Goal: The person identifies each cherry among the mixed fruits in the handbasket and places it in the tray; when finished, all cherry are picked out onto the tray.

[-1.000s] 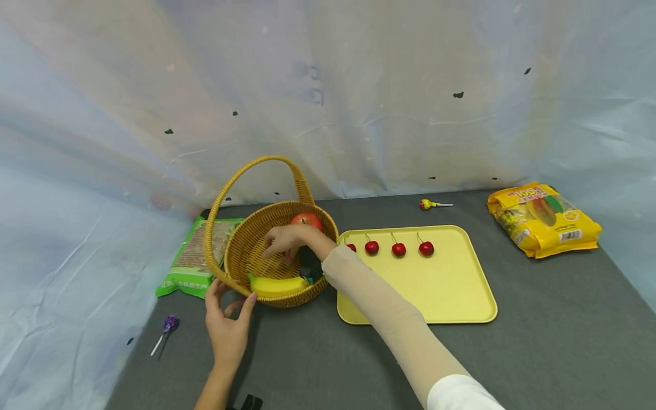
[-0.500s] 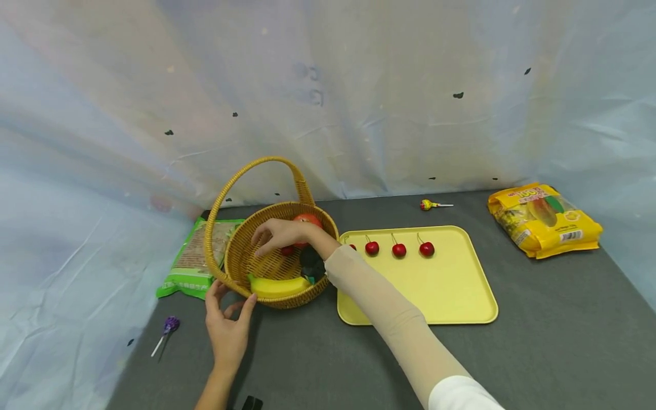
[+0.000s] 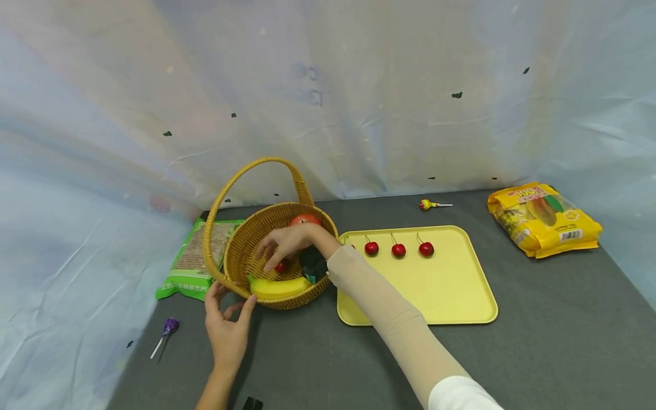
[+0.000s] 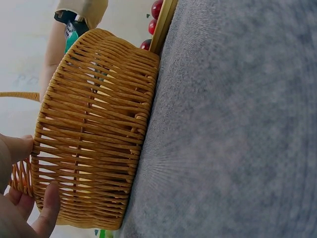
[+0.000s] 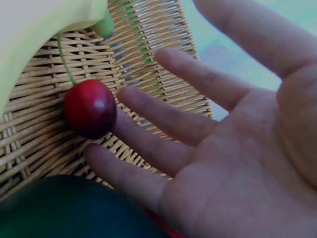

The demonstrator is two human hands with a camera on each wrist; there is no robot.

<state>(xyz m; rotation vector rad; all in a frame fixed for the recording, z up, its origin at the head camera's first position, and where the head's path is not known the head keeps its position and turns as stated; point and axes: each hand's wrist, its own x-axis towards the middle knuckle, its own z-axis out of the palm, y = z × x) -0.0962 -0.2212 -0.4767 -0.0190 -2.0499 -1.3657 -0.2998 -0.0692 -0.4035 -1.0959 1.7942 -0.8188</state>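
Observation:
My left hand (image 3: 228,333) grips the rim of a wicker basket (image 3: 238,245) at its near left side. In the left wrist view, its thumb and fingers lie on both sides of the rim (image 4: 37,124). My right hand (image 3: 289,242) reaches into the basket with its fingers spread and relaxed. A red cherry (image 5: 90,109) with a green stem lies on the weave right by those fingertips, close to the banana (image 3: 279,287). A red round fruit (image 3: 306,218) sits at the back of the basket, partly hidden by my hand. A dark green rounded thing (image 5: 74,208) shows below the cherry.
Right of the basket lies a yellow tray (image 3: 446,290) with several cherries (image 3: 398,250) in a row. A green bag (image 3: 192,262) is behind left, a purple lollipop (image 3: 169,327) at front left. A yellow lollipop (image 3: 430,204) and yellow mango bag (image 3: 545,219) lie farther back.
My right hand drew up and back, then came down toward the basket's front. The cherry now shows nearer the banana than half a second ago. My left hand has stayed on the rim.

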